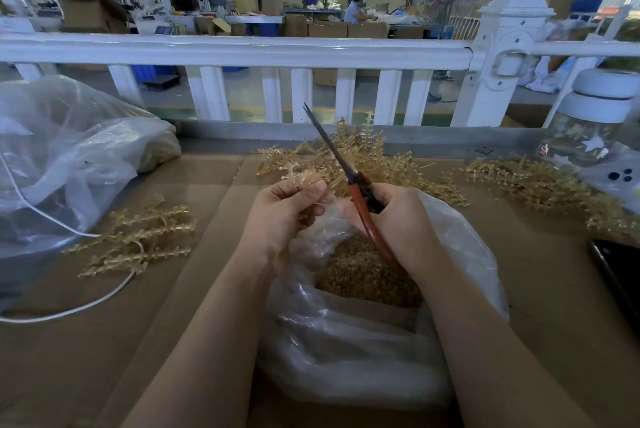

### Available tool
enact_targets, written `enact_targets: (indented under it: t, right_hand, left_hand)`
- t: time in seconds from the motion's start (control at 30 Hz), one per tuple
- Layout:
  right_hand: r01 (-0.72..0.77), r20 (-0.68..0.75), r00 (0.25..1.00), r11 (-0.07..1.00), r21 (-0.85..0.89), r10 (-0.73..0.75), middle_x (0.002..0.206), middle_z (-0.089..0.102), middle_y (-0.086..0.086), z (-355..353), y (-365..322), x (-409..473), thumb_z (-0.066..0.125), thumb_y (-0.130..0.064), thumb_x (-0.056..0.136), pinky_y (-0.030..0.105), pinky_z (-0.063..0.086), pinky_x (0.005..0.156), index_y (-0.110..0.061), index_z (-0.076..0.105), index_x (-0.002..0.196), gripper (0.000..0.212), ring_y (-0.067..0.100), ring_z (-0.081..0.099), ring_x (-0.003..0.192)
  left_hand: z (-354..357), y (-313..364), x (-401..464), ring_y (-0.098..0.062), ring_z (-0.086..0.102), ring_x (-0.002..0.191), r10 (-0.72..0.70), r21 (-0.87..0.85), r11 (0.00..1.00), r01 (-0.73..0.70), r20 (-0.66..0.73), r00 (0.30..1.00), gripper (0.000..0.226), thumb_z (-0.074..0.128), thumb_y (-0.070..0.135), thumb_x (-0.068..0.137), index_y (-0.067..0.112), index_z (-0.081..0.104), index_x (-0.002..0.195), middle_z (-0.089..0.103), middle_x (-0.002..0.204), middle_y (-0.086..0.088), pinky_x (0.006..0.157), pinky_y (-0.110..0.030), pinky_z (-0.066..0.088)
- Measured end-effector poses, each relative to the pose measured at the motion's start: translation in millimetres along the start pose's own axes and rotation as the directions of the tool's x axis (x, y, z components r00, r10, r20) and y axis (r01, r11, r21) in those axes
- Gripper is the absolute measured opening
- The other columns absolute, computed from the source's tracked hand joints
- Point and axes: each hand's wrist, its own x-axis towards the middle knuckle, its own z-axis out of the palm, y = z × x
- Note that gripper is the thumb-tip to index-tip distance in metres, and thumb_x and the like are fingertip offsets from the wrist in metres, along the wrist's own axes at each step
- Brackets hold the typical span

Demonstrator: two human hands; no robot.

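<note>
**A:** Over the open plastic bag [346,341], mid-counter, which hand holds what?

**B:** Your left hand [284,209] pinches a small amber plastic sprig [304,181] between its thumb and curled fingers. Your right hand [398,216] is wrapped round the red-brown handles of a pair of scissors [332,147].

**A:** How do the scissors lie?

**B:** Their long axis runs from your right wrist up and away from you, leaning left. The blades are nearly together, and only the tips show a slight split.

**A:** And the sprig, against the blades?

**B:** It sits just to the left of the scissors, near the pivot and well short of the tips. Your two hands are almost touching. For a cut, you would likely need to part the blades and bring the sprig rightward between them, close to the pivot.

**A:** What lies beneath?

**B:** Cut pieces [363,275] fill the mouth of the bag directly under your hands, so a trimmed bit should drop straight in. A pile of sprigs [363,153] waits on the counter [173,323] just beyond your hands.
</note>
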Motion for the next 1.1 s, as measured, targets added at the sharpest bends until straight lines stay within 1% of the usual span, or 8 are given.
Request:
enact_targets:
  t: [0.1, 0.2, 0.3, 0.43, 0.6, 0.73, 0.9, 1.1]
  right_hand:
    - [0.029, -0.02, 0.999, 0.989, -0.144, -0.032, 0.08, 0.069, -0.029, -1.8, -1.1, -2.8, 0.073, -0.071, 0.068, 0.021, 0.051, 0.061, -0.033, 0.07, 0.086, 0.042, -0.005, 0.065, 0.074]
    - [0.08, -0.002, 0.997, 0.96, -0.27, -0.083, 0.081, 0.061, -0.041, -4.5, -2.5, -6.0, 0.068, -0.079, 0.068, 0.011, 0.041, 0.053, -0.041, 0.058, 0.081, 0.041, -0.013, 0.059, 0.077]
    - [0.088, 0.004, 0.996, 0.92, -0.382, -0.093, 0.072, 0.063, -0.026, -5.8, -0.3, -6.3, 0.062, -0.085, 0.069, 0.012, 0.037, 0.051, -0.042, 0.06, 0.094, 0.05, -0.005, 0.06, 0.068]
    - [0.105, -0.008, 0.992, 0.861, -0.498, -0.126, 0.079, 0.06, -0.026, -6.5, -0.2, -8.0, 0.056, -0.087, 0.072, 0.011, 0.035, 0.056, -0.04, 0.062, 0.111, 0.061, -0.011, 0.051, 0.069]
    - [0.119, -0.005, 0.989, 0.826, -0.551, -0.146, 0.082, 0.064, -0.021, -7.9, -1.9, -8.9, 0.052, -0.088, 0.073, 0.014, 0.04, 0.059, -0.035, 0.064, 0.105, 0.063, -0.002, 0.055, 0.073]
    - [0.104, 0.002, 0.992, 0.834, -0.542, -0.123, 0.078, 0.062, -0.021, -6.8, -0.8, -8.4, 0.056, -0.085, 0.073, 0.013, 0.037, 0.056, -0.034, 0.064, 0.102, 0.06, -0.007, 0.053, 0.07]
    - [0.092, -0.024, 0.992, 0.835, -0.542, -0.125, 0.072, 0.058, -0.025, -6.0, -1.8, -7.9, 0.053, -0.088, 0.068, 0.013, 0.032, 0.051, -0.038, 0.064, 0.096, 0.059, -0.008, 0.051, 0.064]
    - [0.097, -0.055, 0.986, 0.816, -0.57, -0.155, 0.068, 0.056, -0.026, -5.8, -3.8, -7.0, 0.05, -0.089, 0.069, 0.012, 0.03, 0.05, -0.038, 0.064, 0.091, 0.058, -0.009, 0.048, 0.061]
  left_hand:
    - [-3.0, 1.8, 1.5, -0.008, 0.055, 0.059, 0.04, -0.047, 0.998, -0.043, -0.072, 0.997, 0.008, 0.074, 0.015, 0.083, 0.013, 0.073, 0.075, 0.07, 0.068, -0.001, 0.055, -0.018, 0.042]
    - [-5.7, 4.7, 1.5, -0.007, 0.056, 0.058, 0.079, -0.069, 0.994, -0.086, -0.103, 0.992, 0.013, 0.075, 0.016, 0.081, 0.017, 0.074, 0.068, 0.068, 0.065, 0.0, 0.055, -0.016, 0.044]
    - [-6.7, 6.0, 1.3, -0.005, 0.056, 0.058, 0.09, -0.083, 0.992, -0.098, -0.094, 0.991, 0.022, 0.072, 0.016, 0.084, 0.02, 0.075, 0.062, 0.066, 0.064, 0.003, 0.056, -0.016, 0.044]
    - [-8.5, 5.1, 2.2, -0.005, 0.056, 0.062, 0.121, -0.057, 0.991, -0.125, -0.067, 0.99, 0.037, 0.063, 0.008, 0.092, 0.022, 0.074, 0.06, 0.066, 0.064, 0.004, 0.061, -0.018, 0.045]
    - [-9.1, 4.3, 2.0, -0.005, 0.055, 0.062, 0.141, -0.062, 0.988, -0.144, -0.046, 0.989, 0.038, 0.059, 0.001, 0.092, 0.021, 0.071, 0.062, 0.064, 0.062, 0.006, 0.064, -0.02, 0.043]
    - [-9.4, 4.2, 1.8, -0.005, 0.054, 0.063, 0.108, -0.097, 0.989, -0.11, -0.027, 0.994, 0.038, 0.061, 0.003, 0.089, 0.023, 0.074, 0.06, 0.064, 0.063, 0.007, 0.065, -0.02, 0.042]
    - [-11.4, 4.7, 0.1, -0.006, 0.051, 0.061, 0.076, -0.128, 0.989, -0.072, 0.022, 0.997, 0.005, 0.071, 0.02, 0.069, 0.019, 0.074, 0.066, 0.066, 0.066, 0.006, 0.062, -0.019, 0.04]
    - [-12.8, 3.1, 1.8, -0.004, 0.051, 0.061, 0.067, -0.132, 0.989, -0.063, 0.026, 0.997, 0.004, 0.071, 0.02, 0.069, 0.018, 0.074, 0.067, 0.068, 0.068, 0.006, 0.061, -0.018, 0.04]
